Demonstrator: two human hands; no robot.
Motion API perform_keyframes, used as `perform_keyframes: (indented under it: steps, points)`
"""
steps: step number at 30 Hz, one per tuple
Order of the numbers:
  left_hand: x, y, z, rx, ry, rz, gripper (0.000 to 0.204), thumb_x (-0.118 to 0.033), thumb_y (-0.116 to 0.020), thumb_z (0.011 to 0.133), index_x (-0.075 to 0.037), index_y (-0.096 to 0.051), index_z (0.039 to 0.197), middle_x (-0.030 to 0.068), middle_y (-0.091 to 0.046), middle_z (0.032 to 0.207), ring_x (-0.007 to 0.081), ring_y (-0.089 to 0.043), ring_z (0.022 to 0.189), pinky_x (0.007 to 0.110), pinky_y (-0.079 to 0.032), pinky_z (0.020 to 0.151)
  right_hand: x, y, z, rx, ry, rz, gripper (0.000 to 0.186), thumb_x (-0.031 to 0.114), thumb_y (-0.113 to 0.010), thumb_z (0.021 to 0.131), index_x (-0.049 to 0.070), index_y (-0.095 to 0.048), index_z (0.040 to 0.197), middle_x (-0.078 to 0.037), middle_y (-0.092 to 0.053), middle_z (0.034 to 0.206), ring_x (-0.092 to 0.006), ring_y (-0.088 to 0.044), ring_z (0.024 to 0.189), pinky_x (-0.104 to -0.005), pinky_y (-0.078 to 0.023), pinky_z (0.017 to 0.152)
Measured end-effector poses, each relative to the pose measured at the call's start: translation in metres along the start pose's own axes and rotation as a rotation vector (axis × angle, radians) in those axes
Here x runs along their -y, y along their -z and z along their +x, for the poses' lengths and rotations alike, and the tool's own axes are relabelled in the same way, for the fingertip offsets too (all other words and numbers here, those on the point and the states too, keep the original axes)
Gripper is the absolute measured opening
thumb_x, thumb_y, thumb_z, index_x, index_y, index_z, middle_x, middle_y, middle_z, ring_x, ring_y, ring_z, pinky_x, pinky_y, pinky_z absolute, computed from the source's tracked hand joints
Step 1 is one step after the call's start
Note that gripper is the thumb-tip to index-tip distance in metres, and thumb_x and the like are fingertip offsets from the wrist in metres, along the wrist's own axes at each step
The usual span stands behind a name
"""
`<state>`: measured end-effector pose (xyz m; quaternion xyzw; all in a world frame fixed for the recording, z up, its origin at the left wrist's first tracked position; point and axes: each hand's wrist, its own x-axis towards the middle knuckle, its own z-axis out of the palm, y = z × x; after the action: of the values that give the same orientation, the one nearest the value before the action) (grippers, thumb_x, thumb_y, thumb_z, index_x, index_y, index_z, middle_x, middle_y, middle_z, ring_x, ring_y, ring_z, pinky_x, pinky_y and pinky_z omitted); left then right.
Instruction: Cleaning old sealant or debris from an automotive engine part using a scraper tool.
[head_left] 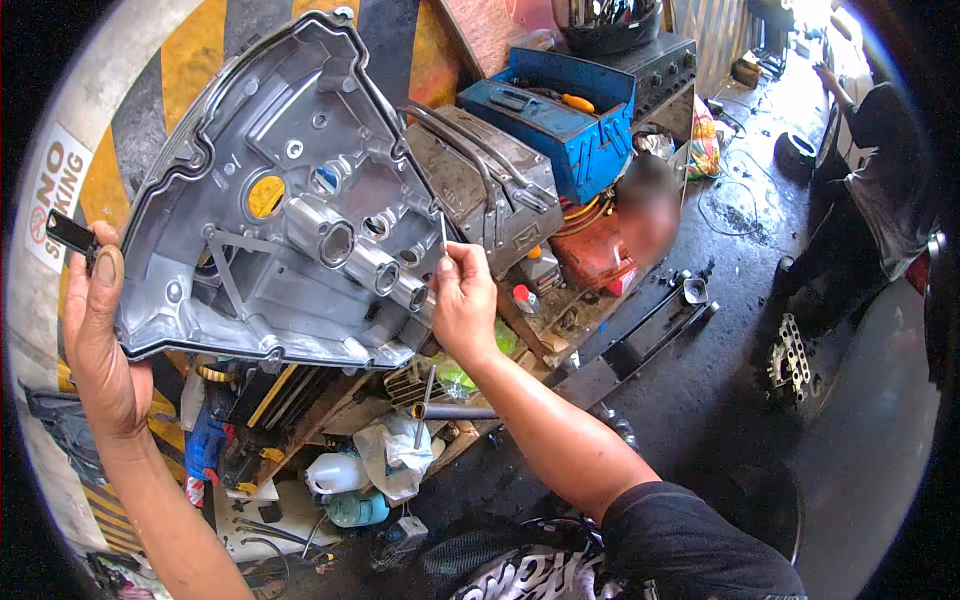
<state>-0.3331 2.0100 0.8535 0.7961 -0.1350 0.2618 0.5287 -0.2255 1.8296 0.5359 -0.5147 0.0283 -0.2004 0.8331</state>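
A large cast-metal engine cover is held up in front of me, its hollow inner side with round tubes facing me. A black gasket or sealant line runs along its rim. My left hand grips its left edge, thumb raised in front; a small black rectangular piece shows by the thumb tip, and I cannot tell if it is held. My right hand is closed in a pinch on a thin silver rod-like tool, its tip at the cover's right rim. The tool's other end is hidden in the fingers.
Behind the cover stand a grey metal toolbox and an open blue toolbox on a bench. Plastic bottles and a metal pipe lie below. A floor jack is on the dark floor. At right, another person bends by a vehicle.
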Motion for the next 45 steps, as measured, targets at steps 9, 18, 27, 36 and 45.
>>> perform_keyframes:
  steps: [9, 18, 27, 36, 45]
  points:
    - [-0.001, -0.003, -0.006, 0.031, 0.013, -0.008, 0.053, -0.023, -0.066, 0.104, 0.000, -0.048, 0.148, 0.0082, -0.060, 0.139, 0.0145, -0.056, 0.128, 0.031, -0.039, 0.112, 0.015, -0.010, -0.002, -0.036, 0.026, -0.113, 0.011, 0.008, -0.056, 0.104, 0.002, -0.058, 0.113, -0.013, -0.066, 0.078, -0.0239, -0.064, 0.068, -0.0387, -0.052, 0.066]
    - [-0.007, -0.005, -0.007, 0.048, 0.005, 0.021, 0.049, -0.022, -0.061, 0.107, -0.002, -0.048, 0.150, 0.0052, -0.059, 0.141, 0.0144, -0.056, 0.130, 0.034, -0.042, 0.112, 0.003, -0.016, 0.003, -0.062, 0.071, -0.029, 0.011, 0.008, -0.056, 0.105, 0.002, -0.058, 0.114, -0.012, -0.064, 0.077, -0.0220, -0.062, 0.067, -0.0384, -0.051, 0.064]
    - [-0.001, -0.008, -0.003, 0.001, -0.030, 0.025, 0.052, -0.025, -0.066, 0.104, 0.000, -0.050, 0.146, 0.0086, -0.060, 0.138, 0.0148, -0.055, 0.128, 0.032, -0.039, 0.112, 0.007, -0.019, 0.012, -0.051, -0.044, 0.055, 0.011, 0.010, -0.056, 0.105, 0.001, -0.058, 0.111, -0.010, -0.064, 0.076, -0.0173, -0.061, 0.068, -0.0357, -0.051, 0.066]
    - [-0.001, 0.001, 0.001, 0.006, -0.019, 0.069, 0.054, -0.026, -0.066, 0.104, -0.001, -0.049, 0.149, 0.0045, -0.061, 0.138, 0.0138, -0.057, 0.127, 0.031, -0.040, 0.111, 0.022, -0.024, 0.031, -0.086, -0.044, 0.224, 0.011, 0.012, -0.056, 0.106, 0.001, -0.058, 0.107, -0.004, -0.062, 0.079, -0.0111, -0.057, 0.069, -0.0300, -0.049, 0.064]
    - [0.003, 0.009, -0.005, -0.006, 0.027, 0.018, 0.053, -0.026, -0.069, 0.103, 0.001, -0.053, 0.146, 0.0053, -0.059, 0.140, 0.0141, -0.054, 0.131, 0.031, -0.037, 0.114, 0.034, 0.009, 0.080, 0.147, 0.478, -0.334, 0.024, 0.014, -0.076, 0.091, 0.003, -0.069, 0.111, -0.013, -0.070, 0.090, -0.0275, -0.071, 0.088, -0.0374, -0.055, 0.082]
